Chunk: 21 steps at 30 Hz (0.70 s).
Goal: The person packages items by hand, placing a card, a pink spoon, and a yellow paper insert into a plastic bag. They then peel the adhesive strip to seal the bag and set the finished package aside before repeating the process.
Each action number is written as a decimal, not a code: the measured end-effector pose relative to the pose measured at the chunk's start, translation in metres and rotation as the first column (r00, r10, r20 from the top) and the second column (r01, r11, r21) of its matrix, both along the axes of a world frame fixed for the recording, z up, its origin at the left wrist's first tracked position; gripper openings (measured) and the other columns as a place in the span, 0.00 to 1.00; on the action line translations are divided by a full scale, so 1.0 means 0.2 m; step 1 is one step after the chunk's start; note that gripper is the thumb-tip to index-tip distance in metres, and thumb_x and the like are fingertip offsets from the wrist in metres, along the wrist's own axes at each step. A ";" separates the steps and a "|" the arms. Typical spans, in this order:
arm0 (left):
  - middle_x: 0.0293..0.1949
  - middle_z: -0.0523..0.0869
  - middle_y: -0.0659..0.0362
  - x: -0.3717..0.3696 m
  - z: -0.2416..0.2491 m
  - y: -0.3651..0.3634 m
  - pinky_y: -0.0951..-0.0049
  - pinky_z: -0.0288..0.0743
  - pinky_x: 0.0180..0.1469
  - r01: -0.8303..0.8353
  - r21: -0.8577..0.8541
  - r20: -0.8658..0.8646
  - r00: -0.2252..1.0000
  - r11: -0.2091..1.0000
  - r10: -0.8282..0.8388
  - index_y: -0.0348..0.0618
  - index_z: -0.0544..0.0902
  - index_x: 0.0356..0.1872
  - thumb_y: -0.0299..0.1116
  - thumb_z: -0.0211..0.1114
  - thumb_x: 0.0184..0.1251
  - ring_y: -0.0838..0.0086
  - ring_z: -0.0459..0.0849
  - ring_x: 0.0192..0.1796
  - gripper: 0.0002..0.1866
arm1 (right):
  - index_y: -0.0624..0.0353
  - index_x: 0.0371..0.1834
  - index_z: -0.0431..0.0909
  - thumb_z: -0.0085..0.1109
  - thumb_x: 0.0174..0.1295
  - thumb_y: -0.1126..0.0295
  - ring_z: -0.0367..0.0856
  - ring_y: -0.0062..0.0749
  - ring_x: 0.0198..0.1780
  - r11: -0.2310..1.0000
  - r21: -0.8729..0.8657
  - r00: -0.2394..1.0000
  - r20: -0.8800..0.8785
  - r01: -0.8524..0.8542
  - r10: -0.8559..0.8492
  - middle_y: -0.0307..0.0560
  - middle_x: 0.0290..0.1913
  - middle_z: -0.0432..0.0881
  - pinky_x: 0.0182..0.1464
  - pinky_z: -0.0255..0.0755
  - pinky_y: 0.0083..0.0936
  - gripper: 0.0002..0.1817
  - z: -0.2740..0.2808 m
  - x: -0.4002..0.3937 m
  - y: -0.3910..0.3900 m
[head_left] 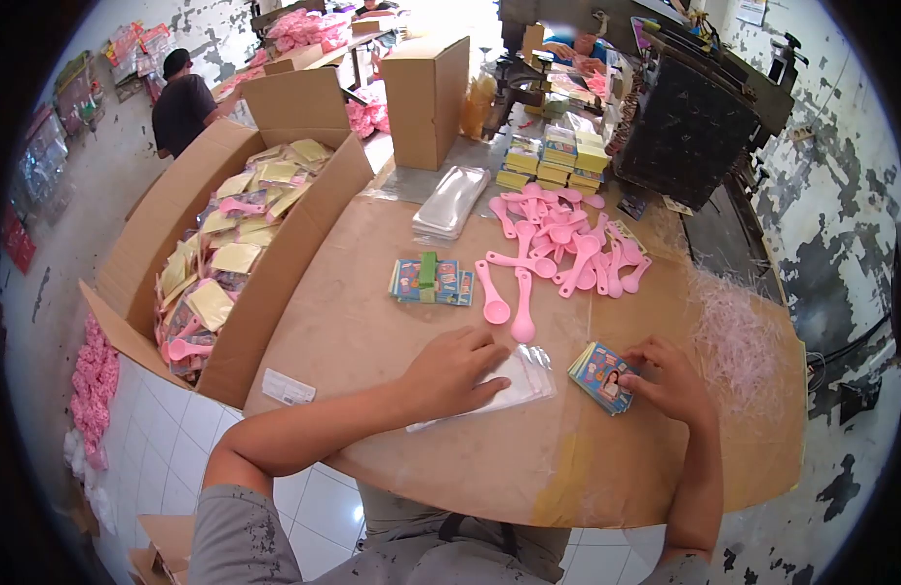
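My left hand point(460, 373) lies on a stack of clear plastic bags point(530, 382), its thumb apart from the fingers and pressing on the plastic. My right hand point(670, 378) grips the right edge of a small stack of printed blue cards point(598, 377), thumb on top and fingers curled behind. Just beyond my left hand are two pink plastic scoops point(523, 310), with a larger pile of pink scoops point(577, 234) behind them. A second bundle of cards point(403, 280), wrapped with a green band point(427, 277), rests farther left.
At left stands an open cardboard box point(319, 200) full of filled packets. Behind are more clear bags point(452, 203), card stacks point(557, 151), a closed carton point(423, 102) and a black machine point(684, 122). Pink shreds point(733, 336) lie at right. Other people work farther back.
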<state>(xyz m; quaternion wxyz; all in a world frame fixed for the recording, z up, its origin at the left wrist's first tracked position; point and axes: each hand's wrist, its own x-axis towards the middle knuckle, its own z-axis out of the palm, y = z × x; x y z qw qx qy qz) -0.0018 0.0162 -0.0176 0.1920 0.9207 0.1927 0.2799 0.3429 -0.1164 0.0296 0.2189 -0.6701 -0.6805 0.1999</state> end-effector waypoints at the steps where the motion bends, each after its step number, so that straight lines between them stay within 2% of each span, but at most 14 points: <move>1: 0.38 0.83 0.56 0.00 0.00 0.00 0.62 0.79 0.41 -0.008 -0.017 0.027 1.000 1.000 0.009 0.42 0.88 0.49 0.36 0.78 0.62 0.62 0.85 0.39 0.17 | 0.63 0.49 0.88 0.79 0.58 0.63 0.83 0.37 0.48 0.999 -0.047 0.999 -0.044 0.024 -0.026 0.49 0.45 0.84 0.50 0.76 0.33 0.20 -0.02 0.01 0.00; 5: 0.39 0.82 0.57 -0.01 0.02 0.00 0.61 0.79 0.42 -0.088 -0.004 0.108 0.990 0.996 0.088 0.41 0.87 0.48 0.36 0.79 0.61 0.62 0.84 0.39 0.17 | 0.62 0.48 0.88 0.78 0.58 0.68 0.83 0.34 0.44 0.995 -0.066 0.981 -0.170 0.079 -0.089 0.46 0.42 0.85 0.46 0.74 0.31 0.16 -0.02 0.00 0.00; 7: 0.39 0.83 0.57 -0.03 0.01 0.00 0.62 0.79 0.42 -0.118 -0.044 0.047 0.992 0.992 0.120 0.40 0.87 0.48 0.36 0.79 0.61 0.63 0.84 0.39 0.17 | 0.62 0.46 0.88 0.76 0.59 0.70 0.83 0.34 0.43 0.995 -0.040 0.979 -0.181 0.089 -0.095 0.45 0.40 0.85 0.46 0.74 0.30 0.14 -0.01 0.00 0.01; 10: 0.40 0.83 0.57 -0.03 -0.01 0.02 0.65 0.79 0.42 -0.124 -0.169 0.002 0.992 0.978 0.126 0.39 0.87 0.48 0.34 0.79 0.62 0.65 0.84 0.39 0.16 | 0.61 0.44 0.87 0.74 0.60 0.72 0.83 0.32 0.42 0.988 0.128 0.990 -0.117 0.089 -0.074 0.43 0.40 0.87 0.45 0.74 0.29 0.11 -0.04 0.00 0.00; 14: 0.40 0.83 0.57 -0.04 -0.01 0.02 0.68 0.80 0.42 -0.140 -0.344 0.020 0.988 0.929 0.156 0.40 0.88 0.49 0.31 0.77 0.64 0.68 0.84 0.39 0.14 | 0.60 0.44 0.85 0.71 0.61 0.74 0.83 0.31 0.43 0.980 0.193 0.967 -0.256 0.049 0.002 0.43 0.41 0.86 0.48 0.75 0.29 0.09 -0.05 -0.01 -0.01; 17: 0.41 0.83 0.57 -0.05 -0.02 0.02 0.66 0.81 0.42 -0.116 -0.373 0.050 0.988 0.920 0.145 0.40 0.89 0.48 0.30 0.76 0.67 0.68 0.85 0.39 0.12 | 0.59 0.44 0.84 0.71 0.62 0.76 0.84 0.33 0.46 0.987 0.156 0.901 -0.432 0.029 0.042 0.44 0.43 0.86 0.52 0.75 0.30 0.09 -0.06 -0.13 -0.04; 19: 0.41 0.83 0.56 -0.05 -0.05 0.03 0.66 0.81 0.42 -0.091 -0.325 0.068 0.990 0.941 0.120 0.39 0.89 0.48 0.30 0.75 0.68 0.67 0.85 0.39 0.11 | 0.59 0.43 0.84 0.70 0.62 0.77 0.84 0.35 0.49 0.989 0.148 0.832 -0.547 -0.019 0.098 0.44 0.45 0.87 0.55 0.76 0.30 0.08 -0.08 -0.26 -0.05; 21: 0.41 0.84 0.55 -0.05 -0.06 0.03 0.65 0.82 0.42 -0.076 -0.296 0.067 0.993 0.952 0.100 0.38 0.88 0.49 0.30 0.74 0.69 0.65 0.86 0.39 0.11 | 0.58 0.45 0.83 0.69 0.63 0.79 0.85 0.36 0.52 0.962 0.219 0.866 -0.435 -0.163 0.246 0.46 0.46 0.86 0.58 0.76 0.33 0.09 -0.09 -0.39 -0.04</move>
